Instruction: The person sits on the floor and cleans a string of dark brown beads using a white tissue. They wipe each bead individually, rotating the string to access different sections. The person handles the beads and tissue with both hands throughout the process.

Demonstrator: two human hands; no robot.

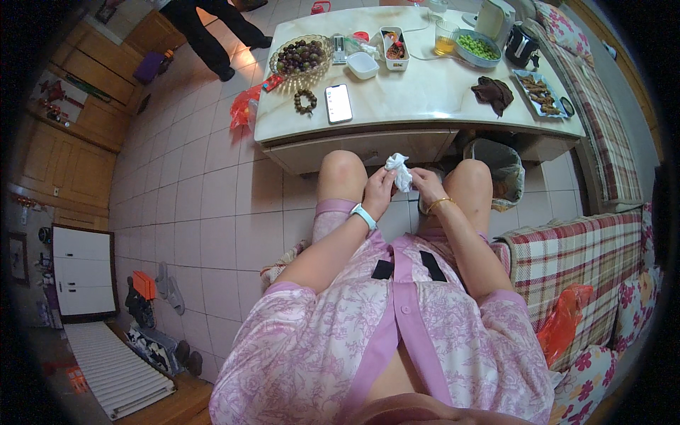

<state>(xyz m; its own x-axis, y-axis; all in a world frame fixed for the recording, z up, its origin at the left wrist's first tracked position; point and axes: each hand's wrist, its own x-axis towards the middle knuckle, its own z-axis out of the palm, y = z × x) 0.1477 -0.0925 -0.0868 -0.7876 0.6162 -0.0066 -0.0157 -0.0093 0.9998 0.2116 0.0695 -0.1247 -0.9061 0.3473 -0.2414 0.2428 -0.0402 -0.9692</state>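
A seated person in a pink floral garment holds a crumpled white tissue (pixel 400 171) between the knees, just in front of the near edge of the pale desk (pixel 418 99). The left hand (pixel 378 190), with a light blue band at the wrist, has its fingers closed on the left side of the tissue. The right hand (pixel 427 185), with a gold bracelet at the wrist, has its fingers pinched on the tissue's right side, so both hands touch it and nearly meet.

On the far left of the floor, a pair of grey slippers (pixel 170 287) lies near a white cabinet (pixel 83 269). An orange plastic bag (pixel 243 106) sits just beside the desk's left corner. On the desk's left part stand a glass bowl of dark round fruit (pixel 300 57), a bead bracelet (pixel 305 102) and a smartphone (pixel 338 103) lying flat. Further right are a small white container (pixel 363 65), a glass of amber drink (pixel 446 37) and a blue bowl of green beans (pixel 477 47). A dark cloth (pixel 493 92) lies near the right end, next to a tray of brown snacks (pixel 538 92). Under the desk's right side, a lined waste bin (pixel 499 166) stands just beside the right knee. A plaid sofa (pixel 581 262) fills the right, with another orange bag (pixel 563 319) on it.
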